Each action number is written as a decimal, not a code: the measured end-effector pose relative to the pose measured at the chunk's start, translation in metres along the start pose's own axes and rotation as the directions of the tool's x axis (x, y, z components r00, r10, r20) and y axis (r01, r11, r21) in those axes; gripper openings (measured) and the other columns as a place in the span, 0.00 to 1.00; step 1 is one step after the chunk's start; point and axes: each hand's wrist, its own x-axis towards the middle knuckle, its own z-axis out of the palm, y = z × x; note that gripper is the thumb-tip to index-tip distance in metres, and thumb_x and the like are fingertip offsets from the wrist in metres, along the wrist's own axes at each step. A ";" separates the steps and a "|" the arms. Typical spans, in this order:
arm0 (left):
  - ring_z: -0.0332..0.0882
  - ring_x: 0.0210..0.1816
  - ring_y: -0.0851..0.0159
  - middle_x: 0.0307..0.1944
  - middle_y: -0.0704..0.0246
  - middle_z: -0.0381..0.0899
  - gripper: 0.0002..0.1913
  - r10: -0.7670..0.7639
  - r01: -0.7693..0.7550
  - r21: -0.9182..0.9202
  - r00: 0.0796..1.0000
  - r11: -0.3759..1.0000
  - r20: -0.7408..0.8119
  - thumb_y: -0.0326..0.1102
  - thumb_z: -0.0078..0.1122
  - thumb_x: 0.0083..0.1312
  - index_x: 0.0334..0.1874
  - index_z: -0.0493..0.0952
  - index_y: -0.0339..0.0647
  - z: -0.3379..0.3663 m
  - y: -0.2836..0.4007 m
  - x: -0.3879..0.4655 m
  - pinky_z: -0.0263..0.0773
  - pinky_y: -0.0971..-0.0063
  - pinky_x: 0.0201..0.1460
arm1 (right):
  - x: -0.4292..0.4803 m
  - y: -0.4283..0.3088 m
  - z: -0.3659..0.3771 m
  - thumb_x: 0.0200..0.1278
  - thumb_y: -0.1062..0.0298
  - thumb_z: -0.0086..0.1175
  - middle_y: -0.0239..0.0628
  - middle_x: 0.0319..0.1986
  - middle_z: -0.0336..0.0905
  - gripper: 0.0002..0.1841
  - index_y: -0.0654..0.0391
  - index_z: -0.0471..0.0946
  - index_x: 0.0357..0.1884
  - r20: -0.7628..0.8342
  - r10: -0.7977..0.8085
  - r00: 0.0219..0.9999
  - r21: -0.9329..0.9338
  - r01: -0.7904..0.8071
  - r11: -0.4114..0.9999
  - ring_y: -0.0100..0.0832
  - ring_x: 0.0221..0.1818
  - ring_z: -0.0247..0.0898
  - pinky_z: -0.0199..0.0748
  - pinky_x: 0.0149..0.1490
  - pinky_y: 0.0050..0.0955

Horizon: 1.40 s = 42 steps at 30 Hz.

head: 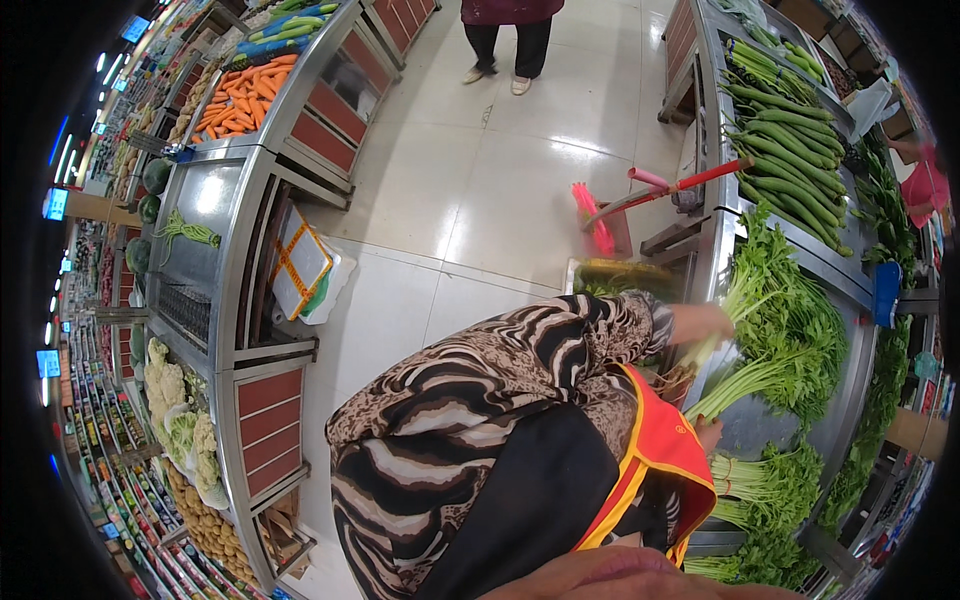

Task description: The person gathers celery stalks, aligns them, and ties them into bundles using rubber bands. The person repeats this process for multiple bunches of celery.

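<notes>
My left hand (709, 322), slightly blurred, grips a bunch of celery (739, 304) by its pale stalks. The bunch's leafy top points away over the steel counter, and its stringy brown roots (675, 379) hang toward the apron. Closer to my body, my right hand (707, 433) holds the stalk ends of a second celery bunch (750, 382) lying on the counter (750, 435). More leafy celery (817, 330) is heaped beyond both bunches. Tied celery bunches (739, 480) rest just below my right hand.
Long green gourds (795, 165) fill the neighbouring bin. A dustpan (619, 225) and a pink-bristled broom (592, 217) stand by the counter, near a box of greens (622, 277). Across the aisle are carrots (247, 97) and cauliflower (165, 382). A person (510, 45) stands ahead.
</notes>
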 end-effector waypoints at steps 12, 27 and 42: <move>0.75 0.33 0.62 0.29 0.61 0.76 0.10 0.367 -0.365 -0.054 0.900 0.929 0.233 0.31 0.52 0.61 0.38 0.73 0.28 -0.025 -0.028 0.008 0.70 0.68 0.42 | 0.005 0.009 0.022 0.59 0.62 0.57 0.50 0.48 0.74 0.25 0.63 0.68 0.57 -0.098 -0.121 0.988 0.095 0.130 0.987 0.46 0.46 0.73 0.72 0.48 0.39; 0.65 0.18 0.67 0.18 0.72 0.68 0.10 -0.147 0.200 -0.246 0.965 0.949 0.215 0.29 0.60 0.59 0.24 0.67 0.43 -0.016 -0.022 0.094 0.73 0.69 0.38 | -0.120 0.325 -0.239 0.48 0.70 0.63 0.45 0.38 0.76 0.46 0.60 0.49 0.70 -0.667 0.711 0.223 0.738 0.072 0.671 0.32 0.28 0.72 0.70 0.30 0.31; 0.72 0.31 0.64 0.29 0.68 0.72 0.08 -0.149 0.162 -0.340 0.987 0.926 0.064 0.31 0.56 0.61 0.39 0.70 0.38 -0.035 0.003 0.084 0.71 0.70 0.40 | -0.252 0.550 -0.304 0.59 0.70 0.48 0.51 0.35 0.78 0.31 0.60 0.54 0.66 -0.385 0.875 0.295 0.220 -0.891 0.397 0.37 0.27 0.70 0.65 0.33 0.35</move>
